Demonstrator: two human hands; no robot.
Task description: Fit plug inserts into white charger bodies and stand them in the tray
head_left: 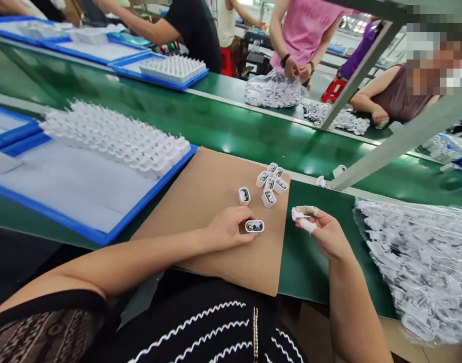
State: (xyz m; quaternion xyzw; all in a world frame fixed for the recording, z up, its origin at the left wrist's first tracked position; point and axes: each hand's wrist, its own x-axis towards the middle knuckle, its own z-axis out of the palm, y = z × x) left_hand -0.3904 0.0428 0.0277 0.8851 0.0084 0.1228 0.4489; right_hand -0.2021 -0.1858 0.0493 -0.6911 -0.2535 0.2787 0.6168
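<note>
White charger housing (254, 226): small, rounded-rectangular shell, open face toward the camera, dark circuit parts with a speck of yellow visible inside. Long axis runs left-right across the view. It sits at the tips of the left hand (228, 228), low over the brown cardboard sheet (208, 201), near its right edge; whether it touches the sheet I cannot tell. Left fingers curled loosely, thumb and forefinger closed on the housing's left end.

Right hand (324, 231) raised over the green surface (306, 262), just right of the cardboard. Its fingers are pinched shut on a small white plastic piece (302, 220), tilted, long axis roughly left-right; shape unclear.

On the cardboard, beyond the left hand: one lone housing (244, 196) standing open face up, then a tight cluster of housings (271, 182) at the sheet's far right corner, all open face up.

Left: blue-edged tray (102, 234) with rows of white parts (113, 136) along its far side. Right: clear plastic bag of white parts (423, 262) lying on the surface. Across the green conveyor belt (200, 118), other people's hands work at trays and another bag (273, 89).
</note>
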